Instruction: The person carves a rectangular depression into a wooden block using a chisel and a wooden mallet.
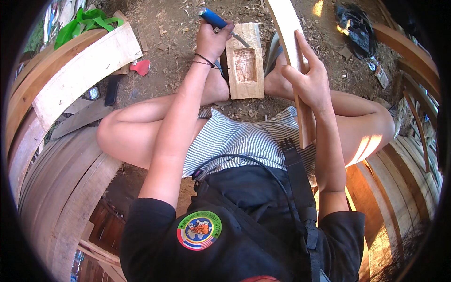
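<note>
My left hand (213, 41) is closed round a chisel with a blue handle (213, 18). Its metal blade (241, 41) slants toward the near-side hollow of a pale wooden block (246, 90). This block lies on the ground between my feet, with a rough rectangular recess (244, 66) cut into its face. Upright in my right hand (311, 83) is a long, narrow wooden board (287, 33), the thumb on its near face and fingers along its edge. The board's lower end reaches down by my right thigh, apart from the block.
Wood chips litter the dirt floor (174, 28). Curved planks (89, 75) are stacked at left, with a green cloth strip (84, 26) on top and a red scrap (140, 67) beside them. A black plastic bag (356, 30) and more timber (406, 44) lie at right.
</note>
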